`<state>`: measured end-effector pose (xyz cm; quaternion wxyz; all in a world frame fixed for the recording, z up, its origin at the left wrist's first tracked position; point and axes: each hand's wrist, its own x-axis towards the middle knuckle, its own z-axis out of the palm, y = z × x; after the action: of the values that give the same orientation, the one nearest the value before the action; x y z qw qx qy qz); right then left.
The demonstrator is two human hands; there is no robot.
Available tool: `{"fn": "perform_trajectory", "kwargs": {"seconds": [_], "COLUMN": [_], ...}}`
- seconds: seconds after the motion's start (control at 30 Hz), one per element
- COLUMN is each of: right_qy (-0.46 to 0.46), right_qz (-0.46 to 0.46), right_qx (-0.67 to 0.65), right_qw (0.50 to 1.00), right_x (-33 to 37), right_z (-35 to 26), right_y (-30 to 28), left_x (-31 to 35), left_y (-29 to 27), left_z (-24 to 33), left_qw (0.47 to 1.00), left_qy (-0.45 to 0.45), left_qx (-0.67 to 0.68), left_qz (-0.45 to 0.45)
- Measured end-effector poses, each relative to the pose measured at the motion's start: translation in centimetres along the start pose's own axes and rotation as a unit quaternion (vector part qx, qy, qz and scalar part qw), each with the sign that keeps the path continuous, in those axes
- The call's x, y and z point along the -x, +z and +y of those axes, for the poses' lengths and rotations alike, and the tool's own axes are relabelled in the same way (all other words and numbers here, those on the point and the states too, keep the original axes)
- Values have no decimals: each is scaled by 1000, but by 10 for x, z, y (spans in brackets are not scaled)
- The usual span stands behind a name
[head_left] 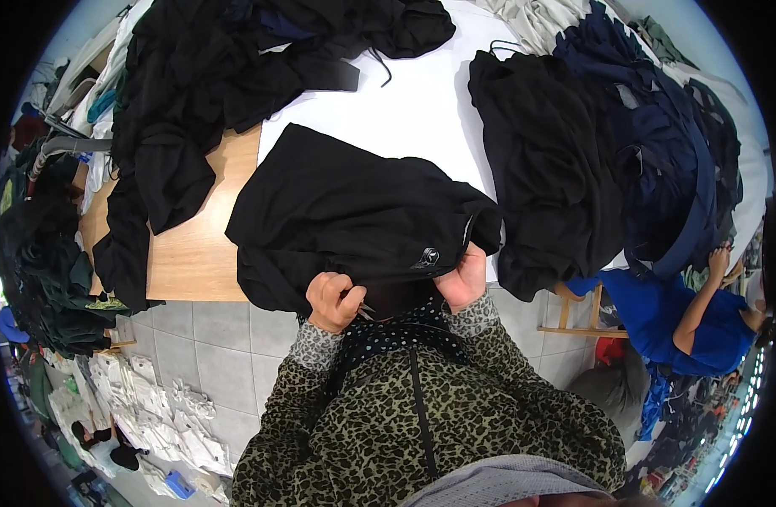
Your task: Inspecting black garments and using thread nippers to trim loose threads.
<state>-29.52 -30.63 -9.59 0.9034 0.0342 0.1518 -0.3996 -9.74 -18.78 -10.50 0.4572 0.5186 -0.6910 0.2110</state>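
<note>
A black garment [346,203] lies bunched across the near edge of the table, with a small white emblem [427,258] near its right end. At its lower edge my left hand [336,302] is closed, knuckles up, against the cloth. Small pointed metal blades, apparently thread snips [367,312], stick out from under its fingers; most of the tool is hidden. My right hand [464,279] grips the garment's right end, thumb up along the edge and palm partly showing. Its other fingers are behind the cloth.
Black garments [185,76] are heaped at the far left, over the wood-topped table [198,262] and white surface [405,110]. Another black pile [544,169] and navy garments [658,152] lie to the right. A person in blue [692,325] works beyond a wooden stool [582,317].
</note>
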Motion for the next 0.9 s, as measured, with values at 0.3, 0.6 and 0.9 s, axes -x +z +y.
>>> {"fn": "perform_trajectory", "kwargs": {"seconds": [0.3, 0.6, 0.9], "right_qy": [-79, -95, -109], "right_qz": [63, 62, 66], "right_qx": [97, 141, 150], "right_qw": [990, 984, 981], "right_x": [4, 4, 11], "right_z": [18, 15, 5], "right_y": [24, 11, 14], "left_x": [-39, -87, -92], "left_y": [-10, -4, 16], "left_z": [35, 53, 65], "left_qw": [926, 834, 722], "left_qy": [-284, -345, -440], "left_qx": [153, 390, 421], "left_qz": [-194, -182, -328]}}
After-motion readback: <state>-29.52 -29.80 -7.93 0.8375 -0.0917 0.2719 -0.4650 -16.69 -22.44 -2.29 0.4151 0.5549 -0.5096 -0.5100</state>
